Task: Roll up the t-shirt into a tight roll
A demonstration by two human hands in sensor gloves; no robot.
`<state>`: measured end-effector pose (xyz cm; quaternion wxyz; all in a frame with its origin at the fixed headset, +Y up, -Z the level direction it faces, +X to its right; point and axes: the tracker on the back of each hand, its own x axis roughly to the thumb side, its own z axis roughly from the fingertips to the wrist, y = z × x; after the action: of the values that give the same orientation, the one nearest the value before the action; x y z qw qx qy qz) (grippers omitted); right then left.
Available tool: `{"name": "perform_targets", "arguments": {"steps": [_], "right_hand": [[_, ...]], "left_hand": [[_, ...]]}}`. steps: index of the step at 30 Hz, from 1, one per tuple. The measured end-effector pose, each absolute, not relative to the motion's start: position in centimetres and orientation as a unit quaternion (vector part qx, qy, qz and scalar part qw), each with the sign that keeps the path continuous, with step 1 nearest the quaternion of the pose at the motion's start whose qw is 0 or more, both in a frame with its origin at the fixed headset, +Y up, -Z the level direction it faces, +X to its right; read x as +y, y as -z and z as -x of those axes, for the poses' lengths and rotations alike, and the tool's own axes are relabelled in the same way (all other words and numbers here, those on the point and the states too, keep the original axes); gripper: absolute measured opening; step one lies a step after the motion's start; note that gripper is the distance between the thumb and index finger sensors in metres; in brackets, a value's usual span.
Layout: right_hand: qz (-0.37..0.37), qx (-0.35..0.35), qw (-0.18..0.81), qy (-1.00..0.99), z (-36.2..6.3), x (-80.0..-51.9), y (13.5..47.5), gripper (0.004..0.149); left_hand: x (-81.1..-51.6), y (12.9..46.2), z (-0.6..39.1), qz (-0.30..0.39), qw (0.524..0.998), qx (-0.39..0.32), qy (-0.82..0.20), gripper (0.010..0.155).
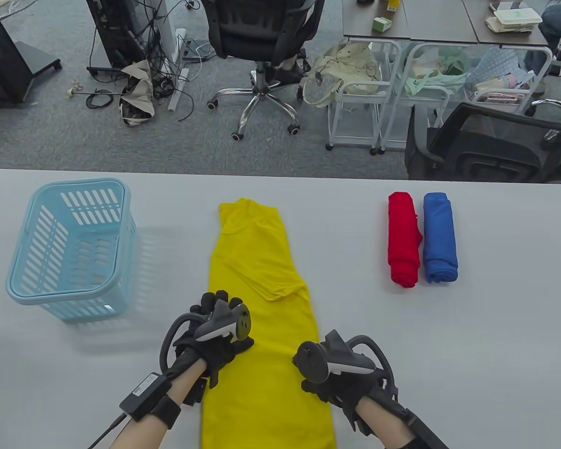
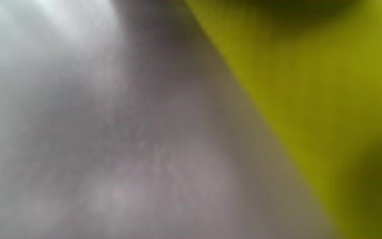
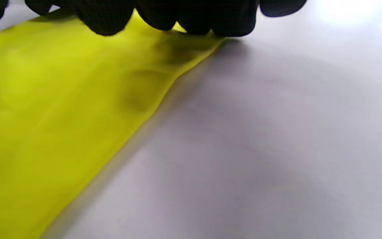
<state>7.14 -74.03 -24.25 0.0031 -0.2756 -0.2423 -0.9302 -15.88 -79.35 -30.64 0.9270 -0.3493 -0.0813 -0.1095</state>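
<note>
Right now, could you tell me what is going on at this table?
A person in sensor gloves has a yellow shirt folded into a long strip on the table. The left hand and right hand rest on its near part, one at each edge; rolling has not begun. A red roll and blue roll lie finished; a basket stands left.

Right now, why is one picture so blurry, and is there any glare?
Left wrist view: fully out of focus, just grey table beside yellow t-shirt. Right wrist view: sharper, glare at the top right, fingertips shadowing the cloth. Table view: sharp, evenly lit.
</note>
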Motion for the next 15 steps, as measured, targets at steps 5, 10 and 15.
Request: {"name": "perform_targets", "arguments": {"steps": [5,10,15], "right_hand": [[0.219,-0.209,-0.041,0.952,-7.8,-72.6,27.7,0.062],[0.189,-0.202,0.009,0.961,-5.2,-72.0,33.0,0.067],[0.196,-0.228,0.089,0.95,-1.4,-74.2,37.1,0.064]], "left_hand": [[-79.6,29.1,16.7,0.342,0.928,-0.099,0.11,0.087],[-79.6,29.2,16.7,0.356,0.923,-0.098,0.107,0.087],[-79.7,29.3,16.7,0.356,0.923,-0.1,0.105,0.087]]}}
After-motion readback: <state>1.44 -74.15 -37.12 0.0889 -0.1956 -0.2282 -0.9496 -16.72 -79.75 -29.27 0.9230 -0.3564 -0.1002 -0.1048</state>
